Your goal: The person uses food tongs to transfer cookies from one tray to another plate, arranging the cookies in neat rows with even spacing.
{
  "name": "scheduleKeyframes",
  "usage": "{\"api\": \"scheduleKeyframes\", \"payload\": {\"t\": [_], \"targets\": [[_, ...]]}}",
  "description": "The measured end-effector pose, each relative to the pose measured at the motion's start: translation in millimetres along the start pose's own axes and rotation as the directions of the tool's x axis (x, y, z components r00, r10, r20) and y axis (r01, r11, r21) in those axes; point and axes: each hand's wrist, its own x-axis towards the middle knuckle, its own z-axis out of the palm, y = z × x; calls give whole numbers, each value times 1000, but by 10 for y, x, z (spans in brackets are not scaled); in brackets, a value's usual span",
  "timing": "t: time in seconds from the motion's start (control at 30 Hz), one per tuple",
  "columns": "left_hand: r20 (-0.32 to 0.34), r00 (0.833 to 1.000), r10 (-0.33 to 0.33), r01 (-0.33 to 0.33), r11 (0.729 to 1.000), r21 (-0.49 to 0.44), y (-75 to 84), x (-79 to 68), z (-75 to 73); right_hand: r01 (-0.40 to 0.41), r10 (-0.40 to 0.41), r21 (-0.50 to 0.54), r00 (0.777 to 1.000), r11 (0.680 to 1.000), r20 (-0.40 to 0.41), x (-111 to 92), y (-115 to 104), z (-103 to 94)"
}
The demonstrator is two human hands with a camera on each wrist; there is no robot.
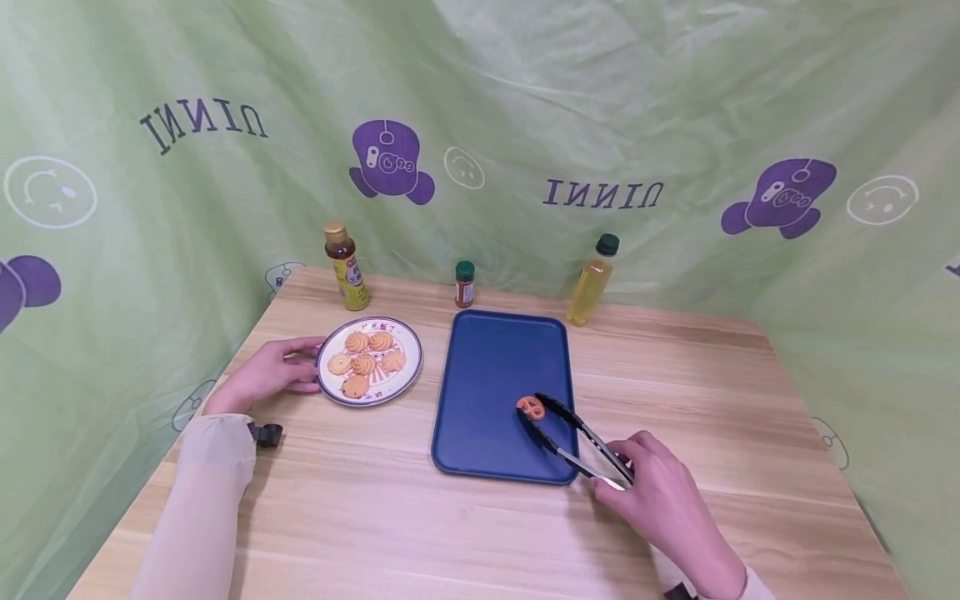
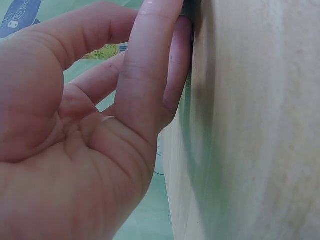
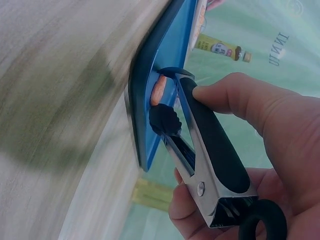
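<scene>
In the head view my right hand (image 1: 660, 492) grips black-and-silver tongs (image 1: 592, 437), thumb and fingers on opposite arms. The tongs' tips stand on either side of an orange-brown pretzel (image 1: 531, 407) on the blue tray (image 1: 480, 358). The right wrist view shows the pretzel (image 3: 158, 90) between the two black tips, and the tongs' ring end (image 3: 265, 220) near my palm. My left hand (image 1: 273, 371) rests at the left rim of a round plate (image 1: 408, 333), its fingertips touching the edge. Several cookies (image 1: 363, 364) lie on that plate.
Behind the plate stands a yellow-labelled bottle (image 1: 348, 271). A small green-capped spice jar (image 1: 464, 285) is behind the tray, and a bottle of yellow oil (image 1: 591, 287) stands at its far right corner. A green printed curtain (image 1: 480, 233) hangs around the wooden table (image 1: 360, 500).
</scene>
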Motion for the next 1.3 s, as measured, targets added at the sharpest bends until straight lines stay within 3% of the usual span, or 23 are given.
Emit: {"api": "scheduleKeyframes", "payload": {"t": [0.2,0.43,0.6,0.97,1.3], "targets": [[2,1000,-4,4,1000,-3,3,3,5,10,-10,-3,1000,1000,13,34,-14,7],[-2,1000,-19,19,1000,-2,4,11,0,67,-67,7,997,998,-28,131,-48,55],[6,1000,-12,12,1000,-12,11,11,5,52,-52,40,999,998,3,241,-119,94],[3,1000,-14,14,1000,-13,3,16,-1,94,-101,88,992,992,79,530,-483,170],[-3,1000,-17,17,1000,-24,9,17,10,157,-171,136,980,978,99,746,-840,302]]}}
